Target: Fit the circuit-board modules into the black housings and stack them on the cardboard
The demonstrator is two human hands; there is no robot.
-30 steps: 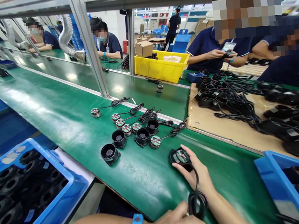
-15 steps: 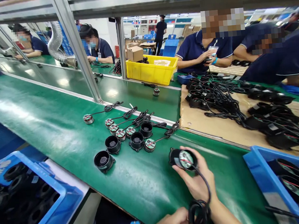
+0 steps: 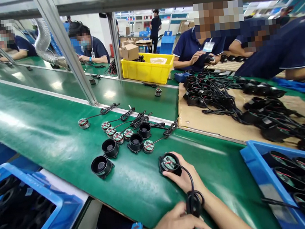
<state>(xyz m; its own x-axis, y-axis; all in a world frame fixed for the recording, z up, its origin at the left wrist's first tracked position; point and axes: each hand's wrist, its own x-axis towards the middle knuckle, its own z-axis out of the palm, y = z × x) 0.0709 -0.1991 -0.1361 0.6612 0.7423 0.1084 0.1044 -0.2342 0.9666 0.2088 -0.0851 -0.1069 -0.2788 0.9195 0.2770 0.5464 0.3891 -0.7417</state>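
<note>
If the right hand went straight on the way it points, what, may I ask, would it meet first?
Beyond the round black unit in the right hand, probably the nearest green-topped part, though depth is uncertain.

Single head-worn camera, close above green bench [image 3: 213,173], facing forward and down.

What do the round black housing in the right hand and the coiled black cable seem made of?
Round black housing: probably moulded plastic, satin; its dark wall looks even, with faint sheen.
Coiled black cable: likely rubber or soft plastic sheathing, slightly glossy; it bends in smooth loops.
</note>
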